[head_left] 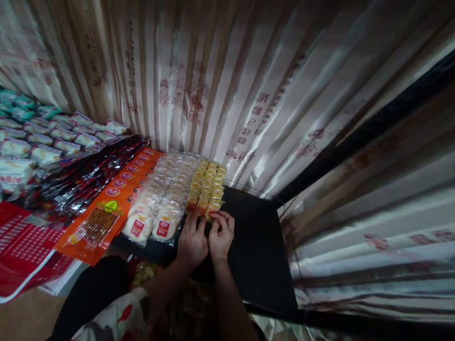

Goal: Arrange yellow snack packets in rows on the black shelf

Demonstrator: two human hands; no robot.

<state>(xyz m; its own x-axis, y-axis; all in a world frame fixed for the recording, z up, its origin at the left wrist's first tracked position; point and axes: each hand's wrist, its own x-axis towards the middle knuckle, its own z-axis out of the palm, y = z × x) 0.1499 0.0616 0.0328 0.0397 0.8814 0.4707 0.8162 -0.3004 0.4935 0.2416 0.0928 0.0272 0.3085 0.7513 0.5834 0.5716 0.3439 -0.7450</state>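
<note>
Small yellow snack packets (208,182) stand in neat rows on the black table, at the right end of the goods. My left hand (193,242) is at the near end of these rows, its fingers bent and closed against a yellow packet. Close beside it, my right hand (221,237) pinches at the nearest packet of the right-hand row with thumb and fingers. My fingers partly hide the packets they touch. Just left of my hands lie two rows of clear-wrapped white round crackers (164,223) with red labels.
Orange snack bags (95,223) lie overlapped farther left, beside dark shiny packets (88,174), white packets (14,165) and green ones (14,100). A red printed sheet (2,253) hangs in front. The black tabletop (261,247) extends right to a dark pole (341,135) and pleated curtain (222,80).
</note>
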